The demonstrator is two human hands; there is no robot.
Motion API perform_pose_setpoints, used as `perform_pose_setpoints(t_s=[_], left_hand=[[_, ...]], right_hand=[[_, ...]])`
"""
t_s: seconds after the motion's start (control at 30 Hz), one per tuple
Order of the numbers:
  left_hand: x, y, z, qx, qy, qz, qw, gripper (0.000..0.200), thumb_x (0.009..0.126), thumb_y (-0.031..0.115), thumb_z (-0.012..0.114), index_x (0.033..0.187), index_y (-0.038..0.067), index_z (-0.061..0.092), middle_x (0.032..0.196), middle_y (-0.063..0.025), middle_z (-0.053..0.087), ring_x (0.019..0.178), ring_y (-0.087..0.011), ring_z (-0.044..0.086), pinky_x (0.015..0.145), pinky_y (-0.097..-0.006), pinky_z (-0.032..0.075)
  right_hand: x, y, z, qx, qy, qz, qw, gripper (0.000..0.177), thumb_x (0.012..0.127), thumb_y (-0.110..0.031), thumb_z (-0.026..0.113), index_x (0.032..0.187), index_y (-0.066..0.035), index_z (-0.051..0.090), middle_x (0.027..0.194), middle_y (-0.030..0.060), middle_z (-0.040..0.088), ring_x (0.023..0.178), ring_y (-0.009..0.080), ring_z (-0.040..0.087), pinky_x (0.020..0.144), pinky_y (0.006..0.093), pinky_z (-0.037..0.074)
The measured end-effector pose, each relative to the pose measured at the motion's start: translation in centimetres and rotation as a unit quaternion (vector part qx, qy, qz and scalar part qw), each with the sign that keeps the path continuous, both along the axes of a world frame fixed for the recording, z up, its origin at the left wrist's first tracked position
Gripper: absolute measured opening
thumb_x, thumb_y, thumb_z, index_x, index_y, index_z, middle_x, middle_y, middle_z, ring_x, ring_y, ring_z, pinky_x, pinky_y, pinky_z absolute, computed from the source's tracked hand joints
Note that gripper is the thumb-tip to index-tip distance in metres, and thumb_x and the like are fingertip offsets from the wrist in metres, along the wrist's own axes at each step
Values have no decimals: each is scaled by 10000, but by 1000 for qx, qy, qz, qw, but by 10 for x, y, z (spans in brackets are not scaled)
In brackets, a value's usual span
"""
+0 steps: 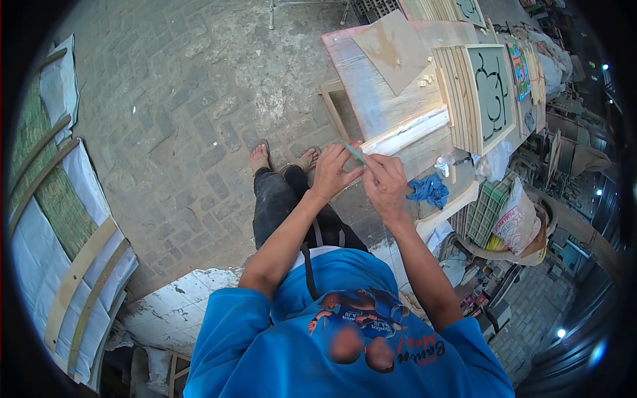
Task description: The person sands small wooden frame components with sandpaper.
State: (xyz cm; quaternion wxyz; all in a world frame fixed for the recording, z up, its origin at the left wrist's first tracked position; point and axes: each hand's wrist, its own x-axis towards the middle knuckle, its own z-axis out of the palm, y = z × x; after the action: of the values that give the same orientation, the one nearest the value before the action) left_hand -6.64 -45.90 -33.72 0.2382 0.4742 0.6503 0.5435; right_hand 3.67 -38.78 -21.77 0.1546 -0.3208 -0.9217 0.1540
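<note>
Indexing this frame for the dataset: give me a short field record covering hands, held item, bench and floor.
left: left hand raised, fingertips at the thin green stick; grip unclear
right: right hand closed on the stick's lower end
bench: wooden table just beyond the hands
on bench: stack of framed panels, flat board
near bench edge: blue cloth
floor: brick paving

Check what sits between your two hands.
A thin green stick, gripped by the right hand, the left hand touching its tip; nothing else, in the head view.
</note>
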Motion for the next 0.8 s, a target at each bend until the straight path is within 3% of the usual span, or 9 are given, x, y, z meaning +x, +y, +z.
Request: perform_pose_setpoints(t_s=[0.07, 0.17, 0.3, 0.37, 0.5, 0.57, 0.7, 0.8], left_hand=[[-2, 2, 4, 1, -12, -3, 1000, 610, 691, 253, 831, 1226, 57, 614, 1173, -115, 637, 1036, -313, 604, 874, -403, 480], [-3, 2, 8, 19, -11, 6, 1000, 606, 689, 254, 833, 1219, 55, 617, 1165, -114, 638, 1030, -315, 606, 872, -404, 483], [-2, 3, 6, 22, -8, 12, 1000, 615, 690, 253, 832, 1230, 57, 613, 1160, -119, 641, 1017, -322, 611, 865, -405, 489], [0, 2, 3, 19, -7, 13, 1000, 623, 692, 247, 830, 1243, 60, 608, 1161, -124, 644, 1013, -327, 613, 860, -405, 492], [-2, 3, 7, 5, -23, -7, 1000, 622, 700, 244, 827, 1250, 59, 604, 1166, -128, 638, 1028, -327, 608, 879, -409, 489], [-2, 2, 8, 11, -16, -2, 1000, 622, 702, 241, 825, 1253, 58, 603, 1170, -128, 636, 1034, -326, 606, 886, -409, 487], [-2, 3, 9, 5, -18, -4, 1000, 627, 708, 243, 821, 1264, 62, 597, 1181, -124, 633, 1043, -325, 604, 892, -411, 485], [-1, 1, 9, 2, -19, -6, 1000, 627, 714, 247, 818, 1269, 63, 593, 1186, -125, 631, 1046, -326, 603, 892, -411, 485]], right_hand=[[-1, 0, 0, -47, 72, -62, 994, 333, 736, 23, 690, 1060, -50, 715, 946, 89, 658, 815, 292, 583, 719, 396, 469], [10, 12, -3, -3, 55, -125, 991, 318, 747, 22, 686, 1057, -42, 713, 943, 100, 668, 826, 305, 593, 728, 394, 478], [6, 7, -2, 31, -5, -121, 992, 287, 763, 29, 670, 1040, -31, 714, 961, 106, 676, 835, 307, 602, 736, 386, 482], [-1, -5, 3, -23, 8, -60, 998, 260, 780, 32, 660, 1028, -24, 713, 959, 113, 676, 835, 309, 602, 740, 390, 480], [6, 8, 7, -57, 27, -86, 994, 240, 790, 13, 659, 1022, -23, 711, 953, 112, 669, 841, 304, 596, 753, 395, 478], [19, 34, 1, 17, 40, -160, 986, 231, 792, -4, 657, 1014, -30, 715, 945, 111, 671, 844, 298, 598, 761, 399, 479], [17, 56, 5, 62, -41, -160, 984, 220, 801, -11, 647, 1008, -37, 718, 942, 108, 682, 848, 296, 607, 769, 400, 482], [5, 46, 4, 57, -45, -76, 994, 221, 809, -2, 637, 1008, -42, 722, 942, 103, 688, 846, 295, 610, 774, 398, 483]])
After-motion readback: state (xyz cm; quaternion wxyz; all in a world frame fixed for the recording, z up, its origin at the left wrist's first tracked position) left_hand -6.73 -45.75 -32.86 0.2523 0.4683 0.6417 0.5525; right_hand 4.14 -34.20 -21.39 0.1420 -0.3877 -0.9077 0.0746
